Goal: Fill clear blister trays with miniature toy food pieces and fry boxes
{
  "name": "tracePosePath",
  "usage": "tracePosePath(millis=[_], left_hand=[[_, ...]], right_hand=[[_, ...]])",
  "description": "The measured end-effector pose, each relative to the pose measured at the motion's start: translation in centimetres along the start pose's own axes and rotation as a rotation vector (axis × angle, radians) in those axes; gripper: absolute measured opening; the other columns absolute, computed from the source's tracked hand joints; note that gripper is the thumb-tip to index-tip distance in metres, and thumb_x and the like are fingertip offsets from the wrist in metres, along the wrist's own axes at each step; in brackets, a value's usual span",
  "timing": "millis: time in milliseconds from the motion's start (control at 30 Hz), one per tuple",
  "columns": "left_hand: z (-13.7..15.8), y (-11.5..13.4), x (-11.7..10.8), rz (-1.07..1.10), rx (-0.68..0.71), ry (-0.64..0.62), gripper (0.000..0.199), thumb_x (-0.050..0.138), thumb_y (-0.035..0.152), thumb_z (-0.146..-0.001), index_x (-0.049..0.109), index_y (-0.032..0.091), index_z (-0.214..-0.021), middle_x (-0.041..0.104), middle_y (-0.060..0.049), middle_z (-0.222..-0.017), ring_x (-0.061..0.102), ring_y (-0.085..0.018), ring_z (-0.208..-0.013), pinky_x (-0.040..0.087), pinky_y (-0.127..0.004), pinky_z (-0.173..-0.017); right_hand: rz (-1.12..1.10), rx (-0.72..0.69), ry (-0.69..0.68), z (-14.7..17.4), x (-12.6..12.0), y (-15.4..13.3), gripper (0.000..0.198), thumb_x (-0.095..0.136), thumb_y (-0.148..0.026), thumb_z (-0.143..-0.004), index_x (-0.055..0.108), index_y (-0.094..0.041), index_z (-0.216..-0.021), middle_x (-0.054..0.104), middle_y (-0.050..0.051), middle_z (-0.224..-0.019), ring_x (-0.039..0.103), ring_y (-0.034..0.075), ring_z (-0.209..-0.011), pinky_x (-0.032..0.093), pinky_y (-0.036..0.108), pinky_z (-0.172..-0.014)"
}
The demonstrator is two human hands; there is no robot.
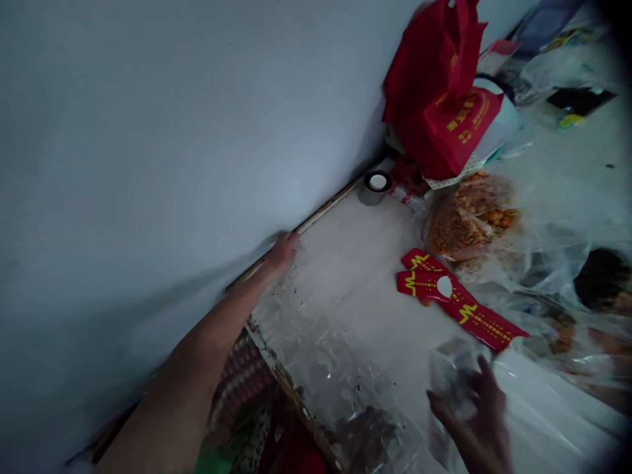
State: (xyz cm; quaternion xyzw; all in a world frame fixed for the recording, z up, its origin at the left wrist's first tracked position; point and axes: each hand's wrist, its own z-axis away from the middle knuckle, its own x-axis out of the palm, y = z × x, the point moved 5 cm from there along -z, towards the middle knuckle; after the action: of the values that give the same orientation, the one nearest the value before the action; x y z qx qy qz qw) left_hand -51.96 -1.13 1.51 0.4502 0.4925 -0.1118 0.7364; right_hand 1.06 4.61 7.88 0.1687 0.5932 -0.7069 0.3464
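Table edge (326, 212) by left hand (284, 250)

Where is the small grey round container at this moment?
In the head view, the small grey round container stands right of centre, above mid-height, near the wall, between the person's left hand and the red bag.

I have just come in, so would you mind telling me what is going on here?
A person is working at a cluttered table against a wall. Their left hand is at the table's wall-side edge, beside crumpled clear plastic. Their right hand is at a see-through item, too blurred to tell whether it is gripped. Beyond it lie red packaging with yellow zigzags and a bag of orange-brown food, and a red bag stands by the wall.
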Motion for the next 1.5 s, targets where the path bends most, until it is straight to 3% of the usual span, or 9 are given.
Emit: tracePosePath(millis=[167,300,400,600,867,1000,1267,1400,1500], left_hand=[[3.5,4.7,0.2,0.079,0.012,0.058,0.042,0.066,0.009,-0.075,0.065,0.016,-0.117,0.062,-0.015,-0.120,0.053,-0.030,-0.120,0.036,-0.045,-0.108],[7.8,11.9,5.1,0.797,-0.116,-0.332,0.028,0.071,0.038,-0.080,0.067,0.016,-0.097,0.068,-0.007,-0.090,0.064,-0.019,-0.083,0.051,-0.034,-0.081],[9.7,14.9,7.2,1.112,-0.308,-0.362,0.033,0.079,0.042,-0.072,0.065,0.015,-0.085,0.065,-0.002,-0.076,0.060,-0.013,-0.068,0.050,-0.029,-0.073],[9.1,14.0,8.5,1.197,-0.602,-0.306,0.035,0.088,0.034,-0.056,0.059,0.017,-0.064,0.059,0.001,-0.061,0.055,-0.011,-0.058,0.045,-0.025,-0.060],[7.8,14.3,10.5,1.264,-0.557,-0.444,0.045,0.087,0.051,-0.058,0.062,0.016,-0.070,0.063,-0.002,-0.072,0.058,-0.012,-0.066,0.052,-0.027,-0.068],[5.3,12.3,10.5,1.026,-0.520,-0.447,0.047,0.079,0.060,-0.068,0.060,0.017,-0.068,0.062,-0.003,-0.070,0.058,-0.012,-0.066,0.053,-0.028,-0.070],[0.0,8.3,7.0,0.656,-0.503,-0.310,0.041,0.092,0.028,-0.054,0.067,0.015,-0.084,0.065,-0.007,-0.081,0.062,-0.021,-0.083,0.050,-0.034,-0.078],[4.4,12.2,5.2,0.439,-0.174,-0.123,0.047,0.089,0.024,-0.057,0.070,0.017,-0.100,0.063,-0.012,-0.117,0.054,-0.028,-0.118,0.046,-0.033,-0.095],[10.6,15.8,7.8,0.677,-0.140,-0.438,0.027,0.075,0.038,-0.076,0.071,0.018,-0.093,0.068,-0.008,-0.097,0.064,-0.021,-0.093,0.050,-0.030,-0.081]], right_hand=[[-0.337,-0.004,-0.223,-5.9,10.6,-8.4,0.102,0.076,-0.049,-0.062,0.033,-0.031,-0.152,0.058,0.005,-0.109,0.060,0.026,-0.090,0.052,0.043,-0.080],[-0.272,-0.148,-0.266,-8.4,16.3,-11.5,0.108,0.080,-0.038,-0.057,0.031,-0.025,-0.153,0.052,0.010,-0.122,0.057,0.028,-0.105,0.049,0.044,-0.092],[-0.097,-0.180,-0.279,-8.4,18.1,-11.6,0.110,0.079,-0.034,-0.060,0.025,-0.019,-0.155,0.049,0.016,-0.128,0.053,0.032,-0.115,0.046,0.046,-0.098],[-0.029,-0.047,-0.300,-8.9,18.4,-10.6,0.116,0.087,-0.048,-0.054,0.031,-0.025,-0.153,0.050,0.016,-0.129,0.051,0.036,-0.122,0.044,0.050,-0.101],[-0.988,0.248,-0.534,-8.8,18.9,-10.7,0.077,0.079,-0.038,-0.059,0.051,-0.021,-0.128,0.067,0.003,-0.098,0.064,0.022,-0.083,0.052,0.035,-0.078],[-1.155,0.471,-0.462,-9.5,16.7,-7.1,0.044,0.075,-0.035,-0.061,0.057,-0.020,-0.098,0.063,0.001,-0.083,0.059,0.018,-0.069,0.051,0.033,-0.068],[-0.904,0.296,-0.237,-8.0,12.9,-3.5,0.064,0.080,-0.043,-0.067,0.054,-0.024,-0.123,0.061,-0.001,-0.091,0.057,0.018,-0.079,0.047,0.029,-0.069],[-0.718,0.198,-0.251,-6.2,13.4,-5.3,0.095,0.086,-0.047,-0.060,0.041,-0.026,-0.142,0.060,0.004,-0.107,0.058,0.023,-0.093,0.050,0.036,-0.081],[-0.399,0.090,-0.212,-5.7,13.8,-6.0,0.113,0.090,-0.047,-0.048,0.039,-0.024,-0.146,0.053,0.011,-0.121,0.055,0.031,-0.108,0.048,0.045,-0.093]])
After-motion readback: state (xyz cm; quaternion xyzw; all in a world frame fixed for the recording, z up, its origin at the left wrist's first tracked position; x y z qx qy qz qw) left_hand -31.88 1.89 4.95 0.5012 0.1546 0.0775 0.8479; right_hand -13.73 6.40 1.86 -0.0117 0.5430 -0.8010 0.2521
